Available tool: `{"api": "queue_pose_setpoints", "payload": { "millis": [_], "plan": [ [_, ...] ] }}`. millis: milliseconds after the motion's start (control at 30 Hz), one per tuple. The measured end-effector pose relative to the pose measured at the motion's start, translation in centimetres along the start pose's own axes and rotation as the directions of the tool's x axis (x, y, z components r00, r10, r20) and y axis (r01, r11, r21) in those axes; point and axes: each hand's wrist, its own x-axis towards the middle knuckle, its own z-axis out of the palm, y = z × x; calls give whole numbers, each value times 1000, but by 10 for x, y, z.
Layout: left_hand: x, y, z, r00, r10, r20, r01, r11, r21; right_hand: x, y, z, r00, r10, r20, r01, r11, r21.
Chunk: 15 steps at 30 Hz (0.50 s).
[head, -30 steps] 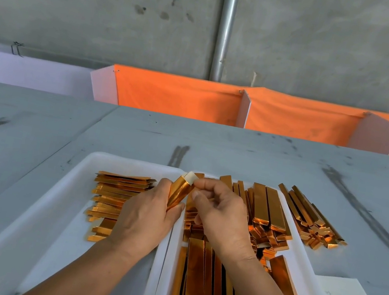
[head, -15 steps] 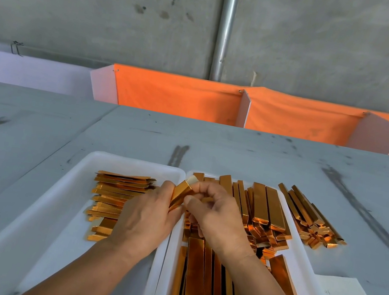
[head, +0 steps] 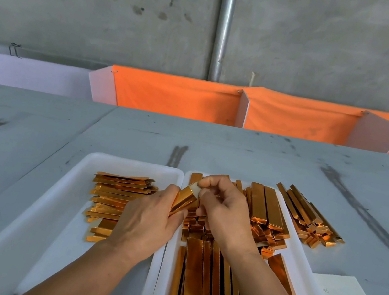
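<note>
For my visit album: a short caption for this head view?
Left hand grips a gold box, right hand pinches its end flap, above left tray of flat blanks and right tray of folded boxes.

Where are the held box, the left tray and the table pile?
held box (head: 183,200), head view, long gold side.
left tray (head: 134,163), head view, far rim.
table pile (head: 305,217), head view, middle piece.

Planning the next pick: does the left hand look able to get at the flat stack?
Probably, once freed: the flat stack lies uncovered in the left tray, right beside the left hand. For now that hand grips the box, whose end the right hand pinches.
</note>
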Motion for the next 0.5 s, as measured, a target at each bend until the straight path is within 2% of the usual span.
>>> {"api": "queue_pose_setpoints", "payload": {
  "millis": [233,333,500],
  "plan": [
    [-1,0,0,1000,-2,14,2,1000,-18,-3,-2,2,996,-92,-8,92,995,-41],
    [-1,0,0,1000,-3,19,3,1000,-4,-2,-1,1,992,-125,-26,121,986,-114],
    [-1,0,1,1000,5,26,-5,1000,3,-2,-1,3,992,-124,-30,117,977,-177]
  ]
}}
